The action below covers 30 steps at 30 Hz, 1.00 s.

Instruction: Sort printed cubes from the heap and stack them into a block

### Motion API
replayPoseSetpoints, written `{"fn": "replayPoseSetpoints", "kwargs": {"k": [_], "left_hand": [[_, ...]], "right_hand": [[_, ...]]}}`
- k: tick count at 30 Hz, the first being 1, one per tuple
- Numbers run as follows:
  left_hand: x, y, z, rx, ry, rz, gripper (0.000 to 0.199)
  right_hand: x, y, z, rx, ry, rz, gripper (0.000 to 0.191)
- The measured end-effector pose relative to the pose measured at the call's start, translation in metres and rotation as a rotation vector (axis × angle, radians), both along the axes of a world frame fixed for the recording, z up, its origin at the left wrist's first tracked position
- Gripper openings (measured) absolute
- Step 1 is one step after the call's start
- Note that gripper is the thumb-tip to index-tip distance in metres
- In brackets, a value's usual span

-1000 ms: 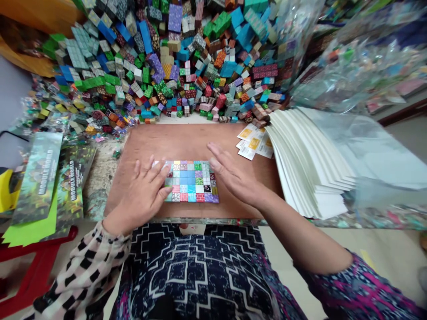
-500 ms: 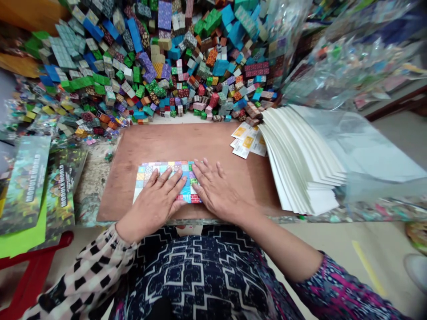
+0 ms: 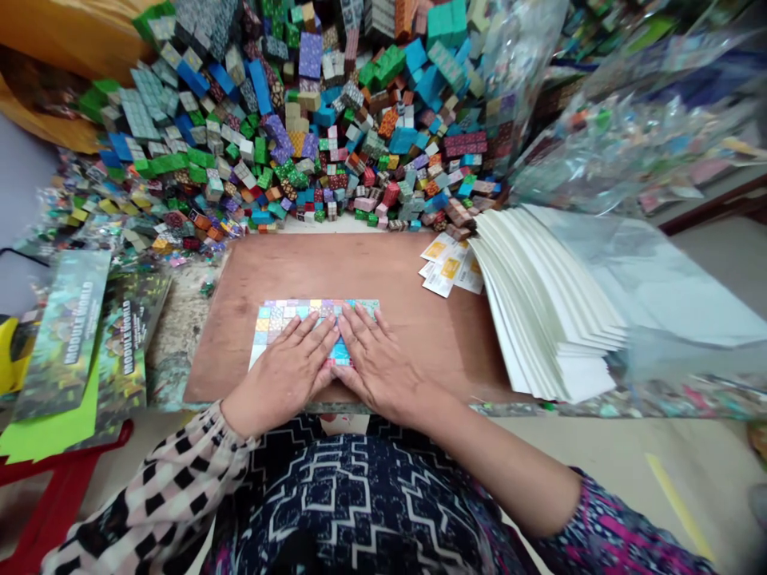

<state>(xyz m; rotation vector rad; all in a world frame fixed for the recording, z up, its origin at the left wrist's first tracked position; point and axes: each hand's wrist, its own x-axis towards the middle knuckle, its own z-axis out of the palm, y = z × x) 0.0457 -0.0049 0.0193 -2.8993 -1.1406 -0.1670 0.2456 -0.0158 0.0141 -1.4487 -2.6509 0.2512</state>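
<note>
A sheet printed with colourful squares [image 3: 279, 313] lies on a brown board [image 3: 311, 263] near the table's front edge. My left hand [image 3: 293, 359] rests flat on the sheet's left and middle part, fingers stretched out. My right hand [image 3: 380, 359] lies flat over its right part, with the fingers pointing away from me. The thumbs and index fingers of the two hands are close together. Much of the sheet's middle and right is hidden under the hands.
Paper blocks of many colours [image 3: 329, 144] are heaped behind the board. To the right stand a fanned stack of white sheets [image 3: 539, 311] and small white-and-yellow cards [image 3: 447, 267]. Clear plastic bags [image 3: 623, 144] lie beyond. Printed "Module World" packs [image 3: 65, 335] sit at the left.
My right hand has slid left, closer to my left hand, still flat on the sheet. The whole view has shifted slightly, with things appearing lower and further right.
</note>
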Motion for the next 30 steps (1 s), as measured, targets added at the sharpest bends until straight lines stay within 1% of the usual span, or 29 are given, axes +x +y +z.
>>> {"fn": "replayPoseSetpoints", "kwargs": {"k": [4, 8, 10, 12, 14, 15, 18, 21, 24, 27, 30], "left_hand": [[0.002, 0.001, 0.005, -0.033, 0.031, 0.000, 0.054], [-0.002, 0.002, 0.016, -0.071, -0.006, 0.024, 0.057], [-0.011, 0.002, 0.020, -0.042, -0.080, 0.077, 0.057], [-0.023, 0.002, 0.022, -0.017, -0.192, 0.176, 0.055], [-0.037, 0.001, 0.020, -0.038, -0.323, 0.303, 0.054], [-0.043, 0.000, 0.016, -0.075, -0.387, 0.359, 0.055], [-0.053, -0.002, 0.002, -0.253, -0.557, 0.466, 0.057], [-0.054, -0.004, -0.010, -0.443, -0.642, 0.503, 0.063], [-0.052, -0.005, -0.014, -0.579, -0.652, 0.509, 0.071], [-0.052, -0.005, -0.012, -0.647, -0.680, 0.542, 0.077], [-0.051, -0.005, -0.010, -0.655, -0.767, 0.594, 0.077]], "right_hand": [[0.002, 0.001, 0.001, 0.022, 0.015, 0.017, 0.070], [0.004, 0.002, 0.005, 0.040, 0.017, 0.021, 0.070], [0.005, 0.001, 0.008, 0.047, 0.021, 0.020, 0.072], [0.005, 0.000, 0.010, 0.077, 0.028, 0.013, 0.072], [0.004, -0.001, 0.009, 0.117, 0.030, 0.014, 0.070], [0.003, -0.002, 0.008, 0.136, 0.028, 0.023, 0.069], [-0.002, -0.004, 0.002, 0.191, 0.024, 0.076, 0.065], [-0.008, -0.004, -0.005, 0.228, 0.024, 0.089, 0.058], [-0.011, -0.004, -0.007, 0.225, 0.017, 0.068, 0.053], [-0.012, -0.004, -0.007, 0.197, 0.023, 0.062, 0.051], [-0.012, -0.004, -0.006, 0.160, 0.037, 0.052, 0.050]]}}
